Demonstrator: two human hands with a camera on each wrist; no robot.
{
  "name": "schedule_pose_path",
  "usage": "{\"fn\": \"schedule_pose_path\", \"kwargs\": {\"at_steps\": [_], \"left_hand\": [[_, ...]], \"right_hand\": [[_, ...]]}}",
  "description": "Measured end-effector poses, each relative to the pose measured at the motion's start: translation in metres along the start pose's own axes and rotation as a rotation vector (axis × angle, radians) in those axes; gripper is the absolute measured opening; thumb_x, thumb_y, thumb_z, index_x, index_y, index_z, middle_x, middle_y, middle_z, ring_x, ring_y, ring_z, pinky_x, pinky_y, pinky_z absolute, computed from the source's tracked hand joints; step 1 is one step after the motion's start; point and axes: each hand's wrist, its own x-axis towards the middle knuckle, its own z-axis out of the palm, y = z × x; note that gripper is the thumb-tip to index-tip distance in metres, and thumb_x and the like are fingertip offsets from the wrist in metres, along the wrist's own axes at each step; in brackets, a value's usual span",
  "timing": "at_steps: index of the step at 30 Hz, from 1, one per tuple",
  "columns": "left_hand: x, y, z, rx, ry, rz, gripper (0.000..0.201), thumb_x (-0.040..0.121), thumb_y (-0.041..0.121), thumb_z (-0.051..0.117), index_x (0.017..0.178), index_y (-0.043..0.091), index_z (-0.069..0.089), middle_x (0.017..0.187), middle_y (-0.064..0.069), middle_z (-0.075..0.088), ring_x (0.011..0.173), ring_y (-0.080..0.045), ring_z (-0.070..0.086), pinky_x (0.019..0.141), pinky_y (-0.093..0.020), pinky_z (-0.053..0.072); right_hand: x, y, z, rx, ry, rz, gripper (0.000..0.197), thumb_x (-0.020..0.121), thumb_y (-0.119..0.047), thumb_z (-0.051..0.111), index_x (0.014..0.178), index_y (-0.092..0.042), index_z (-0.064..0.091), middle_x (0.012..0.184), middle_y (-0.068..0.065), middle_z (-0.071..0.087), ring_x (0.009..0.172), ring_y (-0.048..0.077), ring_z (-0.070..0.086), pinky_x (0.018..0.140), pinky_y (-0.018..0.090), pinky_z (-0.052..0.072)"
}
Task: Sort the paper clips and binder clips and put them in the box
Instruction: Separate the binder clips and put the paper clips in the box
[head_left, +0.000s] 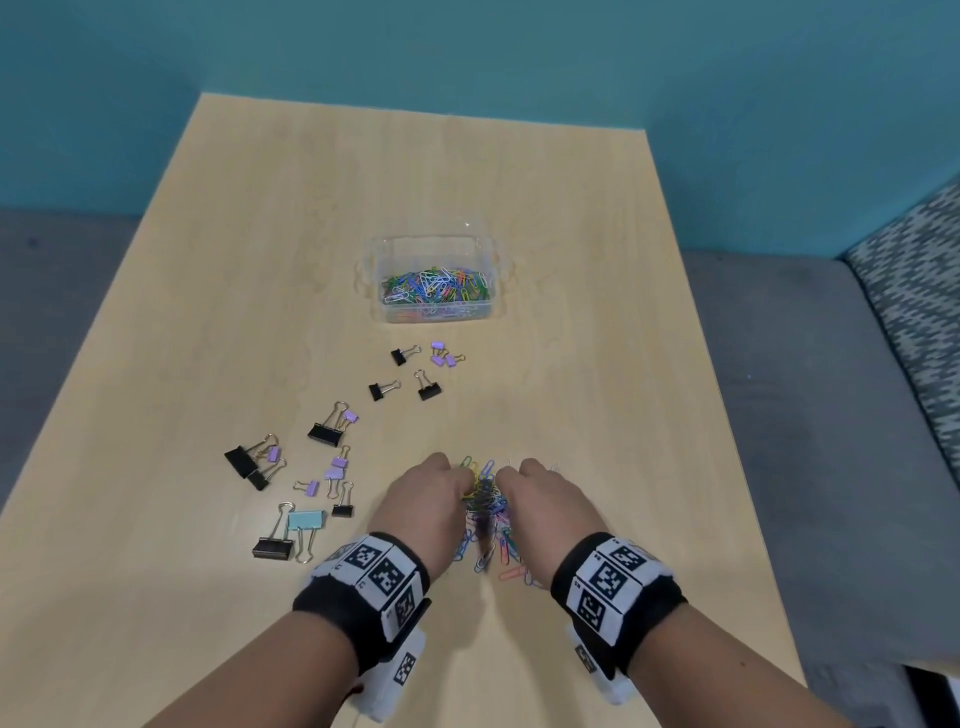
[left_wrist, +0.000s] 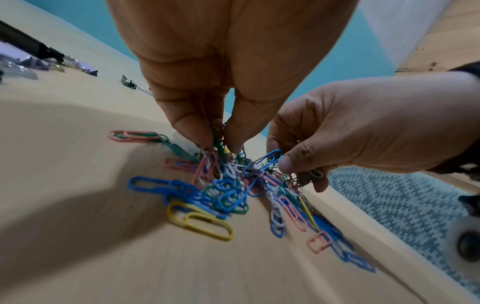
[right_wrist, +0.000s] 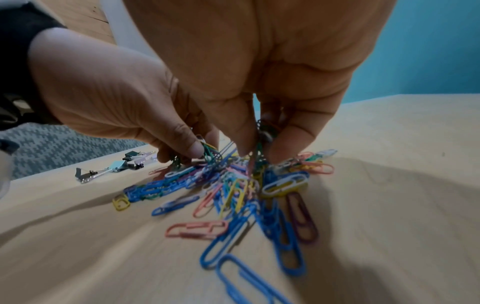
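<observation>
A heap of coloured paper clips (head_left: 488, 525) lies on the wooden table (head_left: 597, 312) near its front edge. My left hand (head_left: 466, 486) and right hand (head_left: 503, 475) are knuckles-up over the heap, each pinching a tangled bunch of clips. In the left wrist view my left hand (left_wrist: 218, 144) pinches clips between thumb and fingers while the right hand (left_wrist: 293, 168) grips a bunch beside it. The right wrist view shows my right hand (right_wrist: 259, 150) doing the same. A clear plastic box (head_left: 434, 312) farther back holds many paper clips. Several black, purple and blue binder clips (head_left: 324, 431) lie scattered to the left.
A few small binder clips (head_left: 423, 384) lie between the box and my hands. A patterned grey seat (head_left: 914, 312) stands beyond the table's right edge. A teal wall rises behind the table.
</observation>
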Motion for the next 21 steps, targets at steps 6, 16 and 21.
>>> {"fn": "schedule_pose_path", "kwargs": {"at_steps": [6, 16, 21], "left_hand": [[-0.001, -0.001, -0.015, -0.164, -0.012, -0.014, 0.017, 0.087, 0.019, 0.053, 0.095, 0.026, 0.066, 0.093, 0.002, 0.056, 0.084, -0.021, 0.057, 0.071, -0.03, 0.045], [0.009, -0.006, -0.075, -1.013, -0.066, -0.282, 0.007, 0.064, 0.018, 0.072, 0.07, 0.018, 0.071, 0.055, 0.0, 0.06, 0.051, -0.018, 0.057, 0.062, -0.039, 0.055], [0.055, -0.02, -0.118, -1.268, 0.077, -0.314, 0.019, 0.078, -0.014, 0.063, 0.074, 0.005, 0.067, 0.06, -0.013, 0.058, 0.053, -0.022, 0.053, 0.05, -0.024, 0.052]], "right_hand": [[0.007, 0.009, -0.007, 0.095, -0.002, -0.022, 0.027, 0.087, -0.005, 0.05, 0.083, -0.025, 0.032, 0.086, 0.0, 0.041, 0.074, 0.029, 0.046, 0.062, 0.034, 0.036], [0.031, 0.032, -0.052, 0.844, -0.065, 0.087, 0.014, 0.082, -0.002, 0.062, 0.076, -0.014, 0.06, 0.062, 0.002, 0.056, 0.049, 0.016, 0.053, 0.045, 0.027, 0.048], [0.079, 0.031, -0.101, 1.024, 0.058, 0.005, 0.013, 0.084, 0.007, 0.061, 0.078, -0.004, 0.058, 0.057, 0.008, 0.053, 0.048, 0.017, 0.055, 0.046, 0.027, 0.049]]}}
